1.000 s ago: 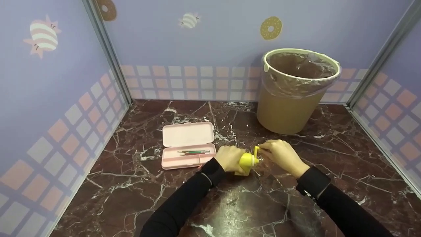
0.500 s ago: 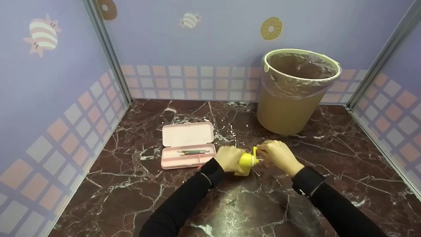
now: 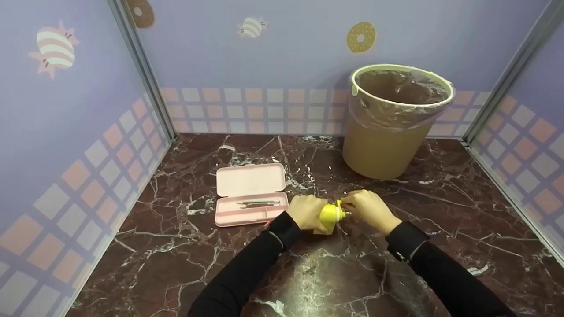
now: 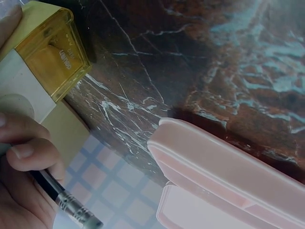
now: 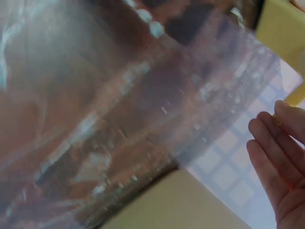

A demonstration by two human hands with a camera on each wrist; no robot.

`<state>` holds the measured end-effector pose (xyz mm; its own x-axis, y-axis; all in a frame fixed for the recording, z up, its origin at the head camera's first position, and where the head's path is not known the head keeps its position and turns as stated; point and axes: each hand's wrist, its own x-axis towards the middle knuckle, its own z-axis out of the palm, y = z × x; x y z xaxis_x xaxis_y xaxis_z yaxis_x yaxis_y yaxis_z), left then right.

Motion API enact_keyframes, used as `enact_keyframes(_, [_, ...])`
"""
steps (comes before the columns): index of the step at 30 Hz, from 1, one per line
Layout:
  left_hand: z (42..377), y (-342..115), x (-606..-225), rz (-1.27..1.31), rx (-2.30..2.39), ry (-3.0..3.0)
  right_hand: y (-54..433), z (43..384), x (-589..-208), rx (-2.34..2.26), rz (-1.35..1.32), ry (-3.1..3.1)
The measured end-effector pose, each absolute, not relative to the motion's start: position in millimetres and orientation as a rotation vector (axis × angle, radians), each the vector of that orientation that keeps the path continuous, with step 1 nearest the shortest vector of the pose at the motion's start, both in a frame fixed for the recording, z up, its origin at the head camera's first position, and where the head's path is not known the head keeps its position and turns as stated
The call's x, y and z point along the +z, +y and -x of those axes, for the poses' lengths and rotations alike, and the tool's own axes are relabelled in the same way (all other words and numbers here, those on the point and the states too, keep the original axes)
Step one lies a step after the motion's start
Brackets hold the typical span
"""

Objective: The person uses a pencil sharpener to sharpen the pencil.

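My left hand grips a yellow crank pencil sharpener low over the marbled table. The sharpener's see-through amber shavings drawer shows in the left wrist view. From the same hand sticks out a dark pencil with a metal ferrule at its end; its other end is hidden by the fingers. On the sharpener's right side, my right hand pinches the knob of the yellow crank. In the right wrist view, the right thumb and forefinger meet at the knob while the other fingers extend.
A pink pencil case lies open left of the left hand, several pencils inside. Behind the right hand stands a tan bin with a clear liner. White specks dot the tabletop. Patterned walls enclose the back and sides.
The crank has turned, its knob dropping lower and leftward, and my right hand has followed it slightly toward the sharpener. My left hand and the sharpener stay in place.
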<state>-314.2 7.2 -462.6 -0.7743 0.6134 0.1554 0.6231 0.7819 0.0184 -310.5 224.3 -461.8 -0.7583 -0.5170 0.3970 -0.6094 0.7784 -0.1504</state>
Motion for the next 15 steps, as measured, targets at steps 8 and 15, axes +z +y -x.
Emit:
enact_keyframes(8, [312.2,7.3,-461.7,0.96,-0.108,-2.825,225.6,313.1,-470.4,0.398,-0.91,-2.626])
enact_keyframes(15, [311.7,7.7,-462.7,0.963,-0.145,-2.823,228.8,306.3,-486.0,0.383,-0.969,-2.644])
